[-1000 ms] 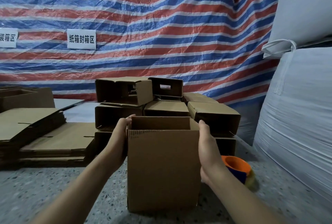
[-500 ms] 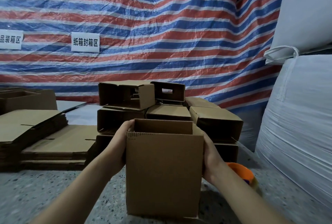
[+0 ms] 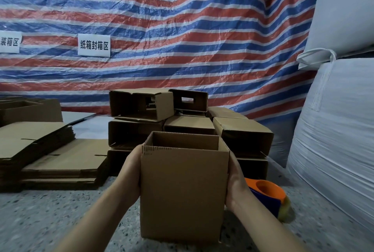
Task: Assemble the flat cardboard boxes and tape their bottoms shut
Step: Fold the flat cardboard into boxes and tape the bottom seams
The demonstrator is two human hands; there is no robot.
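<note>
Cardboard box [image 3: 182,193] upright, top open, inside unseen; left hand [image 3: 132,167], right hand [image 3: 234,179] grip its sides.

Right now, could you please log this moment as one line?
open-topped box upright on floor | left hand and right hand hold its sides | tape dispenser at right

Both bare forearms reach forward, the left hand [image 3: 132,167] pressed flat against the left wall of the upright box [image 3: 183,191] and the right hand [image 3: 234,179] against its right wall, fingers hidden behind it.
</note>
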